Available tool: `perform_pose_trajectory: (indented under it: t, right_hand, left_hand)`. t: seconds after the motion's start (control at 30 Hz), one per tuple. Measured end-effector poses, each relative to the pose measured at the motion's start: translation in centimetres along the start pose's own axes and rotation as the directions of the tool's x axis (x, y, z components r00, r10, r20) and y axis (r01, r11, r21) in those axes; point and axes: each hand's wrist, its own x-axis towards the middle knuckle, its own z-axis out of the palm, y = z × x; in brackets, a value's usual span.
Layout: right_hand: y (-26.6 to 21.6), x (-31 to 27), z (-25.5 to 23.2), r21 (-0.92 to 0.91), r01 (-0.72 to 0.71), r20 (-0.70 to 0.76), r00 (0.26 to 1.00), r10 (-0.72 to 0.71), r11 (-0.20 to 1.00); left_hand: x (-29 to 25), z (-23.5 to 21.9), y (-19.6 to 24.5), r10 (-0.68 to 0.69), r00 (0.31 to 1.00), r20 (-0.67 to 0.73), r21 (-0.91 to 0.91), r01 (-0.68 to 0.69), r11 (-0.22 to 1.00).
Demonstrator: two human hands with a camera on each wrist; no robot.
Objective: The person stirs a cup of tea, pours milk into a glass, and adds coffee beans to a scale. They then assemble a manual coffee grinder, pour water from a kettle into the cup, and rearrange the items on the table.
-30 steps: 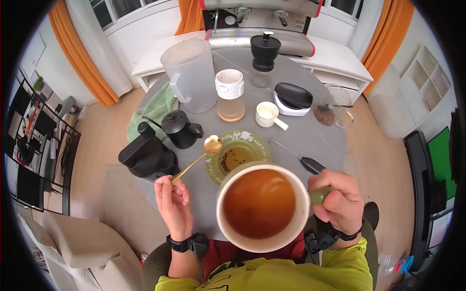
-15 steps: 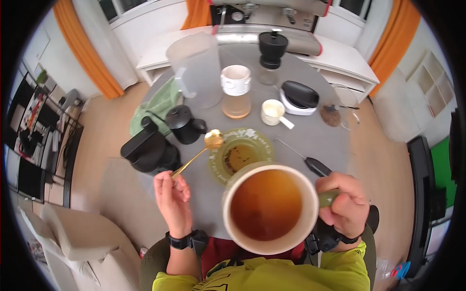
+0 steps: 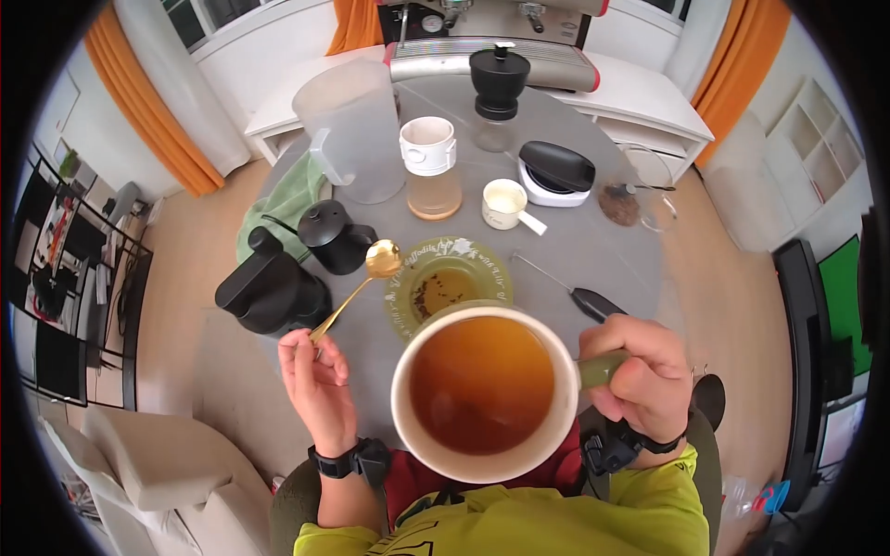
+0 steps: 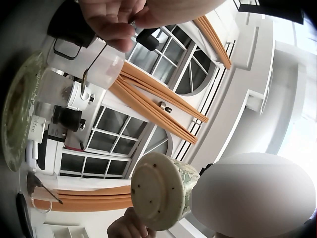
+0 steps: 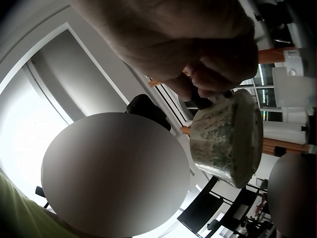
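Note:
My right hand [image 3: 640, 375] grips the green handle of a big cream mug [image 3: 400, 422], raised close to my body over the near table edge. Amber liquid [image 3: 482, 380] fills much of it. In the right wrist view the mug [image 5: 218, 141] shows a leafy pattern on its side; its pale underside [image 4: 157, 191] faces the left wrist camera. Between thumb and fingers my left hand [image 3: 320, 389] pinches the handle end of a gold spoon [image 3: 383, 259], bowl outward. Beyond the mug lies a green plate [image 3: 487, 269] with dark bits in shallow liquid, partly hidden by the mug.
Left on the table [image 3: 556, 255] stand a black device [image 3: 273, 292], a black kettle [image 3: 336, 236], a green cloth [image 3: 287, 199] and a clear pitcher [image 3: 357, 139]. Farther back are a white-topped jar [image 3: 431, 167], measuring cup [image 3: 503, 204] and grinder [image 3: 499, 83]. A black-handled whisk [image 3: 593, 304] lies right.
The head view shifts slightly. The mug, still gripped, moves a little left relative to the plate, and its liquid's surface looks different. The spoon stays pinched in the left hand.

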Motion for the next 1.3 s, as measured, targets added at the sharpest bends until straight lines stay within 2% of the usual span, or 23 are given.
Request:
perform_pose_trajectory:
  t: [0.1, 0.17, 0.23, 0.37, 0.6, 0.63, 0.73, 0.77, 0.83, 0.9, 0.93, 0.97, 1.03, 1.3]
  right_hand:
    - [0.2, 0.2, -0.1, 0.02, -0.005, 0.051, 0.999, 0.004, 1.0]
    - [0.6, -0.1, -0.3, -0.007, 0.07, 0.018, 0.997, -0.07, 0.997]
    - [0.8, -0.5, -0.2, 0.025, 0.069, -0.016, 0.997, -0.069, 0.997]
    - [0.7, -0.6, -0.3, 0.048, 0.048, -0.082, 0.996, -0.044, 0.998]
    - [0.4, 0.2, -0.3, 0.054, -0.025, 0.036, 0.999, 0.023, 0.998]
    - [0.4, 0.2, -0.3, 0.055, -0.026, 0.033, 0.999, 0.024, 0.998]
    - [0.6, 0.5, -0.2, 0.08, -0.037, 0.02, 0.999, 0.036, 0.996]
    - [0.6, 0.6, -0.3, 0.074, -0.039, -0.01, 0.999, 0.04, 0.997]
    - [0.8, 0.5, -0.4, 0.073, -0.055, -0.033, 0.998, 0.058, 0.996]
    - [1.5, 0.8, -0.5, 0.1, -0.031, -0.116, 0.992, 0.042, 0.995]
    - [1.2, 1.0, -0.1, 0.051, -0.059, -0.186, 0.98, 0.068, 0.997]
    - [1.6, 1.4, -0.1, 0.065, -0.077, -0.168, 0.982, 0.087, 0.995]
    - [2.4, 2.0, -0.5, -0.009, -0.043, -0.244, 0.969, 0.039, 0.999]
    - [7.2, 4.7, -0.9, -0.039, -0.144, -0.275, 0.953, 0.128, 0.989]
  left_hand:
    - [0.0, -0.1, 0.0, 0.006, 1.0, 0.004, 0.021, -0.006, 1.0]
    - [-0.1, -0.1, 0.2, 0.025, 1.0, 0.002, 0.037, -0.025, 0.999]
    - [-0.2, 0.0, 0.3, -0.022, 1.0, 0.01, -0.003, 0.022, 1.0]
    - [-0.2, 0.3, 0.6, -0.02, 1.0, 0.013, -0.012, 0.02, 1.0]
    - [-0.4, 0.7, 0.5, 0.002, 1.0, -0.017, 0.043, -0.001, 0.999]
    - [-0.5, 0.6, 0.6, 0.015, 0.999, -0.034, 0.08, -0.012, 0.997]
    - [-0.5, 0.5, 0.6, 0.012, 0.999, -0.032, 0.027, -0.011, 1.0]
    - [-0.4, 0.5, 0.6, 0.014, 1.0, -0.011, -0.018, -0.014, 1.0]
    - [-0.3, 0.4, 0.8, 0.02, 1.0, 0.001, -0.005, -0.02, 1.0]
    - [-0.4, 0.4, 1.2, 0.019, 1.0, 0.013, 0.0, -0.019, 1.0]
    - [-0.4, 0.5, 1.4, 0.031, 0.999, 0.014, -0.003, -0.031, 1.0]
    - [-0.4, 0.7, 1.5, 0.047, 0.999, 0.017, -0.009, -0.047, 0.999]
    - [-0.4, 0.8, 1.7, 0.069, 0.998, 0.008, 0.001, -0.069, 0.998]
    - [-0.7, 0.6, 2.3, 0.098, 0.994, 0.042, 0.019, -0.099, 0.995]
